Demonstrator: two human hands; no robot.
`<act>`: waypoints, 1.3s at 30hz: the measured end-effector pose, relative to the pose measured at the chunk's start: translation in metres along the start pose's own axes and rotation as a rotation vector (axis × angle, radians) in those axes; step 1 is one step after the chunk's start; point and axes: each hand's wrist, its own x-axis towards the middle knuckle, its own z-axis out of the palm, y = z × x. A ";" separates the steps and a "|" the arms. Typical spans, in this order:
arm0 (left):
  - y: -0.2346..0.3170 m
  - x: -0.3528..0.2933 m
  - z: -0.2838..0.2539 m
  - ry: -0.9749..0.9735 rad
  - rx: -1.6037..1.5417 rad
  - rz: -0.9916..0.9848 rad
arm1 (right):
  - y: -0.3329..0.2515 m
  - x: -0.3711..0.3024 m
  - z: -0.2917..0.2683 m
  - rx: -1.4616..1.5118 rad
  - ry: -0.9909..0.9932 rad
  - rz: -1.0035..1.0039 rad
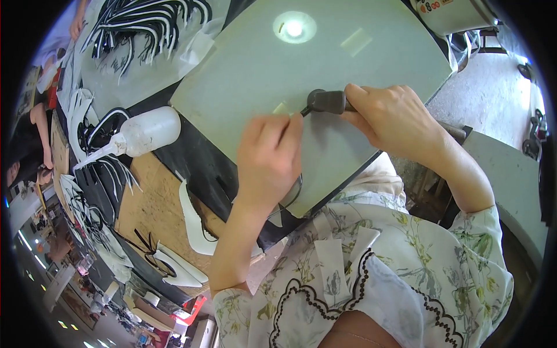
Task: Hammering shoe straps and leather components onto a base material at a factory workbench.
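My right hand (391,119) is closed around the handle of a hammer. The dark hammer head (331,102) is over the pale smooth board (243,75), with its round face towards my left hand. My left hand (270,156), a little blurred, pinches a thin dark strip (306,110). One end of this strip reaches to the hammer's face. Below the fingers a thin curved length (297,191) hangs down beside the wrist; I cannot tell for sure that it is the same strip. Whether hammer and strip touch is hard to see.
A white squeeze bottle (154,130) lies left of the board, its nozzle pointing left. Black and white strips (151,29) lie in a bundle at the far left. White cut pieces (194,223) rest on a brown board (148,200). A pale tub (452,17) stands far right. Other people are at left.
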 end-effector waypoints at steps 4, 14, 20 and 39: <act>0.002 -0.003 0.001 -0.017 0.117 0.040 | -0.002 0.001 -0.003 -0.007 0.044 -0.029; 0.002 -0.004 0.001 0.011 0.020 -0.003 | -0.012 0.000 -0.002 0.045 0.129 -0.083; 0.018 -0.010 -0.001 0.067 -0.090 -0.304 | -0.007 -0.003 0.011 0.005 0.051 -0.022; 0.027 0.001 0.014 0.126 0.143 -0.401 | -0.009 0.003 0.017 0.029 0.102 -0.075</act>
